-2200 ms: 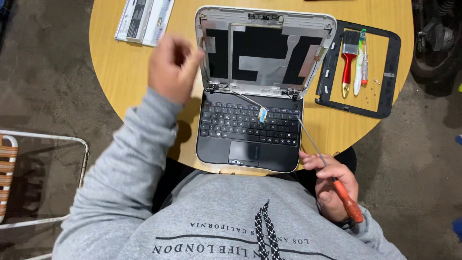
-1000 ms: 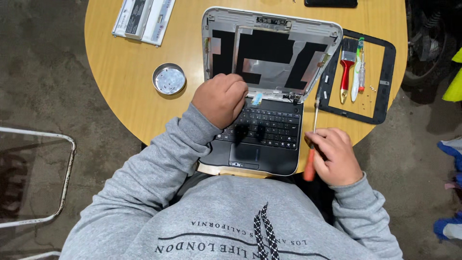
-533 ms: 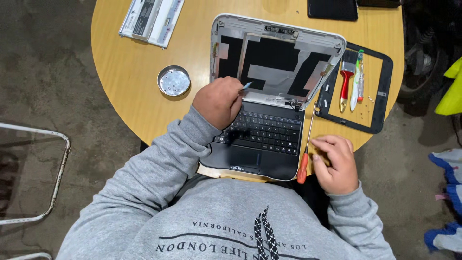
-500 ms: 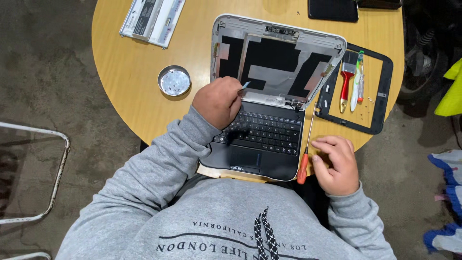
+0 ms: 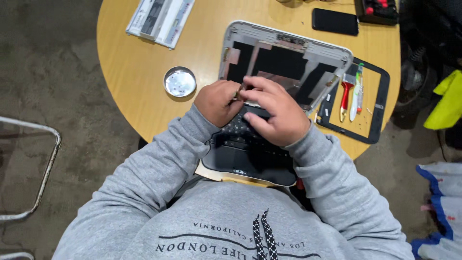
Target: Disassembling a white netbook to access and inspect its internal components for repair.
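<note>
**Both hands now meet at the laptop's hinge**

Moved in from the desk edge, the right hand (image 5: 276,118) has let go of the orange-handled screwdriver it gripped half a second ago and come up over the keyboard; that tool is no longer in view. Its fingers are spread and curled downward, pressing near the hinge line, and I cannot tell whether anything small sits under them. Judging by this, the driving of screws is paused and the work has turned to handling a part by finger

From the left across the round wooden desk (image 5: 134,86): a white flat tray (image 5: 160,19) lies at the far edge, and a small round metal tin (image 5: 180,82) with tiny bits in it sits just beside the left hand (image 5: 219,102). That hand is closed narrow, pinching something small and brownish at the hinge, much where it was before, touching the right hand's fingertips

The stripped laptop (image 5: 284,62) stands open in front of the person, its lid shell bare of a screen, its base overhanging the near edge of the desk. Right of it lies the black screen bezel (image 5: 380,101), with a red-handled brush (image 5: 345,98) and slim tools inside its frame, unchanged. A black phone (image 5: 334,21) rests at the far side; the camera has shifted, bringing it more fully into sight
</note>
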